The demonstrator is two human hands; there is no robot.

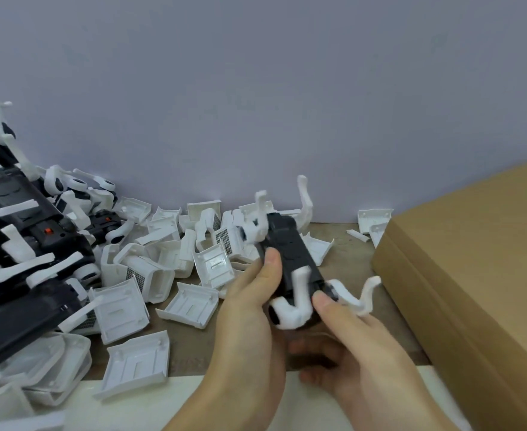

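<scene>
A plain grey wall [256, 88] backs a brown table [349, 262], with a pale ledge [137, 396] along its near edge. The only container is a cardboard box [473, 259] at the right. Only its outer faces show, so what it holds cannot be told.

Above the table's middle, just left of the box, both hands hold a black unit [290, 244], tilted with its far end up towards the wall. White arms [298, 293] with hooked ends stick out of it, blurred at the near end. The left hand [249, 306] grips it from the left, thumb lying along its side. The right hand [349, 346] holds the near end, thumb on top and fingers curled beneath.

Loose white covers [137, 362] litter the table from the left edge to the middle; some lie hollow side up and some show a gridded face. They lie close under and behind the held unit. At the far left, a pile [22, 228] of more black units with white arms leans against the wall. A few covers also lie by the wall at the box's far corner.
</scene>
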